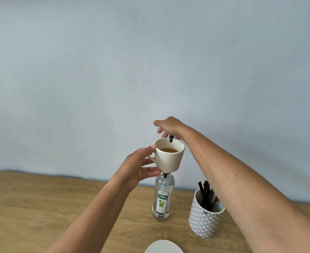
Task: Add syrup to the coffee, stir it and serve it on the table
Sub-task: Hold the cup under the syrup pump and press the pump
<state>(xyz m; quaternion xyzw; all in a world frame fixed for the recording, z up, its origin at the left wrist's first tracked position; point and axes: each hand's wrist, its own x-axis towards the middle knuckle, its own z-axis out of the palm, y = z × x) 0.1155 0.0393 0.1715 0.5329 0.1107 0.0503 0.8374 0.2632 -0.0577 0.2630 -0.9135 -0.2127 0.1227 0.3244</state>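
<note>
Coffee mug (169, 155): cream, held aloft in my left hand (139, 169), fingers closed around its handle side; raised so its rim sits under the green pump spout (171, 138), I judge to catch the syrup.

Syrup bottle (162, 197): clear Teisseire, upright on the tabletop (63, 203), directly below the mug; the neck is hidden behind the mug's base.

Right hand (168, 126): palm down over the pump head, fingers curled loosely on it, placed to press; whether syrup flows I cannot tell.

Patterned cup (204, 219): right of the bottle, holding dark stirrers (207, 195), kept near for stirring.

Saucer (164, 247): white, at the near edge, probably for serving.
</note>
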